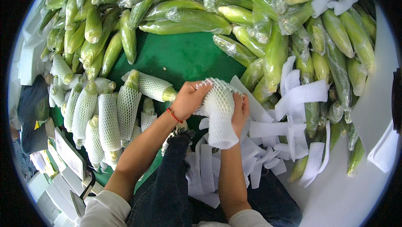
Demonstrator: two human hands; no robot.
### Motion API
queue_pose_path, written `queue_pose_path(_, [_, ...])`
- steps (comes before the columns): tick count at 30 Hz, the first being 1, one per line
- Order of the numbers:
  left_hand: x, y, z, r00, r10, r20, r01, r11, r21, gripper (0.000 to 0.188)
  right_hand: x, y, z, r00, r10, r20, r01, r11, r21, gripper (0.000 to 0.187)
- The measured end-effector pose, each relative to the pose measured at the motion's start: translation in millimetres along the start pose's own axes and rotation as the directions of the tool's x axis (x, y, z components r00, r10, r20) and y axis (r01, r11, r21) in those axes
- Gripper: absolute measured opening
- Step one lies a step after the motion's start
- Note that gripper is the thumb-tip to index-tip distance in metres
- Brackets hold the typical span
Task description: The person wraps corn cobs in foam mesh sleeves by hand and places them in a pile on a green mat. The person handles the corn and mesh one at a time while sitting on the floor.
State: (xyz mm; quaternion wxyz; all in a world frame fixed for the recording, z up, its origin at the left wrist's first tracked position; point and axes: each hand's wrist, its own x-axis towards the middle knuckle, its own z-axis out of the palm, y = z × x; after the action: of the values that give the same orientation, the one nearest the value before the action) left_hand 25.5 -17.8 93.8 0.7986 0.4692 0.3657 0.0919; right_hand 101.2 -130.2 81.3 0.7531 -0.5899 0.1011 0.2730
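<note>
Both hands on one white foam net sleeve (220, 114), just below the green cloth (184, 55). Left hand (188, 99) pinches the sleeve's top left edge, fingers curled shut on mesh. Right hand (240, 111) grips its right side, thumb over the net. Sleeve hangs btwn the two hands. Netted corn (109, 118) lies left of the cloth, loose flat sleeves (293, 97) lower right of it.

Only the desk's green middle is open

You can pass over the bare green patch of the desk (184, 55); netted corn (109, 118) blocks its left edge, wrapped corn (184, 21) the far edge, foam sleeves (293, 101) the right.
</note>
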Motion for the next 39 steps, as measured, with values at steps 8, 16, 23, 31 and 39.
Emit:
queue_pose_path(8, [44, -85, -22, 1.000, 0.017, 0.000, -0.016, 0.964, 0.264, 0.026, 42, 76, -40, 0.968, 0.077, 0.237, -0.124, 0.975, 0.186, 0.014])
queue_pose_path(16, [-28, -13, -29, 0.839, -0.294, 0.457, 0.515, 0.701, -0.494, 0.029, -33, -39, 23, 0.934, 0.043, 0.355, 0.190, 0.781, -0.595, 0.025])
queue_pose_path(23, [-173, 28, -142, 0.951, -0.284, -0.122, 0.168, 0.806, -0.568, 0.037, -139, -157, 102, 0.326, -0.150, 0.934, -0.130, 0.971, 0.202, 0.027])
queue_pose_path(31, [-273, 112, -348, 0.515, -0.076, -0.854, -0.313, 0.911, -0.270, 0.032, -164, -161, 71, 0.373, -0.087, 0.924, -0.491, 0.826, 0.276, 0.026])
queue_pose_path(39, [-256, 110, -504, -0.064, 0.577, -0.815, 0.844, 0.467, 0.264, 0.044, -152, -152, 65, 0.470, -0.182, 0.863, -0.281, 0.897, 0.342, 0.026])
